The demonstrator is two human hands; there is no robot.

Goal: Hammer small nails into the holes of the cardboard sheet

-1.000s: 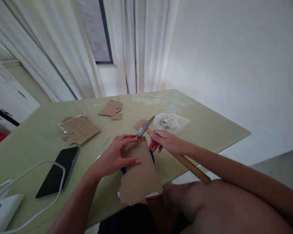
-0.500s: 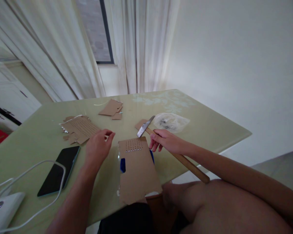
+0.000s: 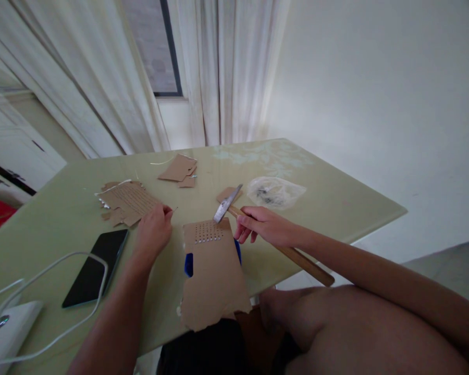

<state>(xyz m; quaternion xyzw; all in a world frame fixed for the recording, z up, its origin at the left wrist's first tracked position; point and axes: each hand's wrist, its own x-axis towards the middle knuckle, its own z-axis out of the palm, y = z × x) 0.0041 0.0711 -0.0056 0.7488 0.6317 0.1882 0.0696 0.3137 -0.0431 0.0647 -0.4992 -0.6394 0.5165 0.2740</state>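
My left hand [image 3: 155, 227] is closed in a pinch on a thin nail [image 3: 175, 209], which points out to the right above the table. My right hand [image 3: 263, 224] is wrapped round the wooden handle of a hammer [image 3: 308, 266]. The steel hammer head lies over the far edge of a brown cardboard piece [image 3: 214, 284]. Rows of small dark dots mark the far end of this cardboard, and the nearest row shines like metal. Under it, a blue object [image 3: 188, 264] shows at both sides; most of it is hidden.
Torn cardboard pieces [image 3: 127, 200] lie left, with more scraps [image 3: 180, 169] farther back. A clear plastic bag [image 3: 275, 191] with dark small items sits beyond my right hand. A black phone [image 3: 96, 271] and white cable [image 3: 106, 271] lie near left on the green table [image 3: 336, 208].
My left hand has turned and drawn slightly left, and the nail in its fingers now shows. The cardboard appears shifted a little left. The hammer stays in my right hand, its head slightly lower left.
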